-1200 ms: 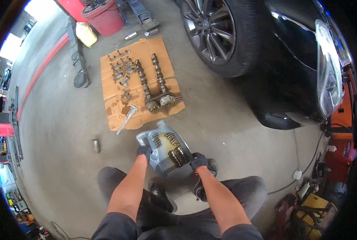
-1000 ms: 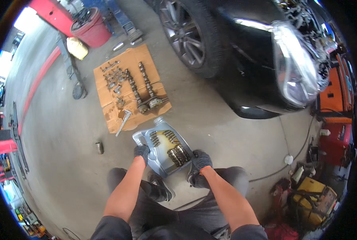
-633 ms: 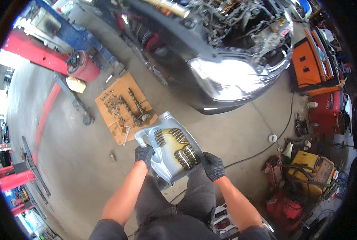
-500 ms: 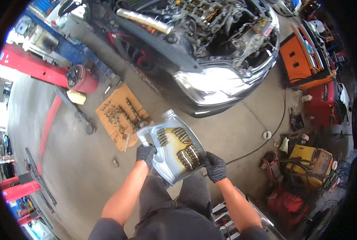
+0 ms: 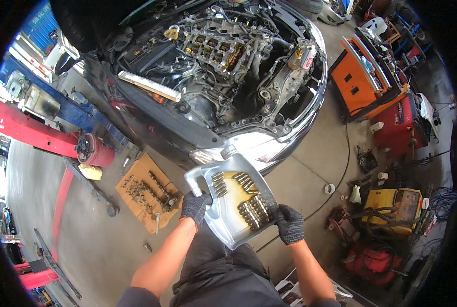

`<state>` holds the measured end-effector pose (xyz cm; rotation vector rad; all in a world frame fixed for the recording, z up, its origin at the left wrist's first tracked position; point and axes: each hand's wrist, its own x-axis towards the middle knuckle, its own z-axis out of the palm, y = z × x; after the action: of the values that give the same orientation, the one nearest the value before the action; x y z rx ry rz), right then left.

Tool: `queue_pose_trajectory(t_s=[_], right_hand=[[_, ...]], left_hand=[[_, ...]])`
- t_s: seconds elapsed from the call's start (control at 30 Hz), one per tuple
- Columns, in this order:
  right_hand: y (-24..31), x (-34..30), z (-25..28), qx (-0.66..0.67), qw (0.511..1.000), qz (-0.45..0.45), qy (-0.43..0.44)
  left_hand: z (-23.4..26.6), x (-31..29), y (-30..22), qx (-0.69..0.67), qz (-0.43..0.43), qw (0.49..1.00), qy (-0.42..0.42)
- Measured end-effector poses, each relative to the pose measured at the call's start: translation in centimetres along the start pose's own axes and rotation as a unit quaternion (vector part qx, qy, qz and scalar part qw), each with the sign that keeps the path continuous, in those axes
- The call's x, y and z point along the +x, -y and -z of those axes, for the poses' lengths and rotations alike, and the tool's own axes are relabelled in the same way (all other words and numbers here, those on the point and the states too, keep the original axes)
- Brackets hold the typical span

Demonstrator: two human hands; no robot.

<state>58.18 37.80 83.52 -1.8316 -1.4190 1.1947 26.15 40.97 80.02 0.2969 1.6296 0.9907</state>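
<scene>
Head view: just risen from a squat. Grasping cut-open jug (image 5: pixel 217 224) at left side with left hand (image 5: pixel 194 209), right side with right hand (image 5: pixel 290 225). Now held before exposed engine (image 5: pixel 218 51), apparently in transit, with metal parts (image 5: pixel 254 211) still in rows.

Left hand (image 5: pixel 194 208): gloved, we grip the grey cut-open jug (image 5: pixel 230 215) at the lower end of its handle (image 5: pixel 191 179).
Right hand (image 5: pixel 290 224): gloved, we hold the jug's right edge.
Metal cylinders (image 5: pixel 256 211): grouped near the jug's left, upper and lower-right edges.
Cardboard (image 5: pixel 143 165): camshafts (image 5: pixel 160 184) toward its right edge, a silvery tool (image 5: pixel 157 222) at its lower edge.
</scene>
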Motion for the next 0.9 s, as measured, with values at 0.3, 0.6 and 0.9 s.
queue_pose_trajectory(t_s=[0.3, 0.6, 0.9], right_hand=[[3.0, 16.2, 2.0, -0.042, 0.999, 0.007, -0.006], [2.3, 32.4, 5.0, -0.081, 0.995, 0.051, -0.003], [1.4, 46.0, 10.5, -0.073, 0.994, 0.082, -0.012]], left_hand=[[-8.6, 11.7, -7.2, -0.044, -0.001, 0.999, -0.014], [-17.5, 21.5, -12.6, -0.048, -0.002, 0.998, -0.028], [-28.2, 31.3, -11.4, -0.003, -0.036, 0.994, -0.103]])
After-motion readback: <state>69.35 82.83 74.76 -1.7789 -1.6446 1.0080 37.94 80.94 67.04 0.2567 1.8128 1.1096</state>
